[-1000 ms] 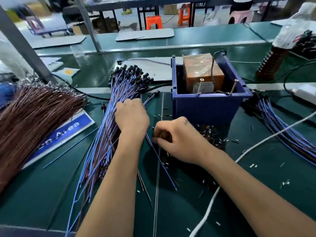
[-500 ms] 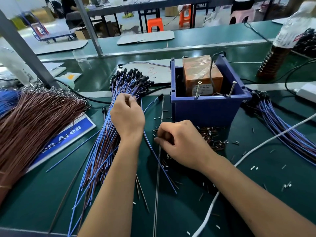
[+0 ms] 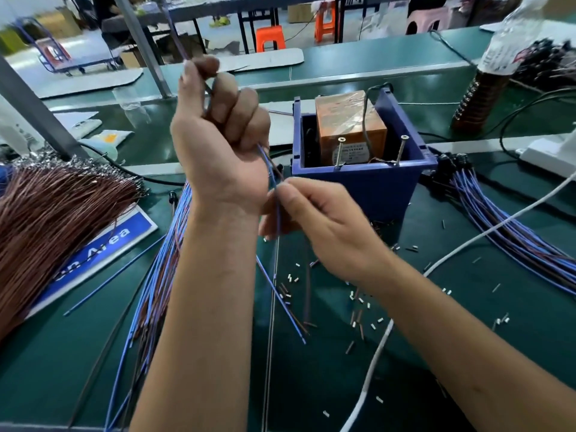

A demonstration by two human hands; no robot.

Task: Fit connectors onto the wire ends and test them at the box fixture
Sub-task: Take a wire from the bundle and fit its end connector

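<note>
Green bench (image 3: 467,353) lies open right of hands; left hand (image 3: 218,145) fists wire pair (image 3: 270,169); right hand (image 3: 314,219) pinches it.

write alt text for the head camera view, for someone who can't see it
A person's raised left hand grips a blue and brown wire pair while the right hand pinches it lower down, above a green table. Behind stands a blue box holding an orange block; wire bundles lie on both sides.
</note>
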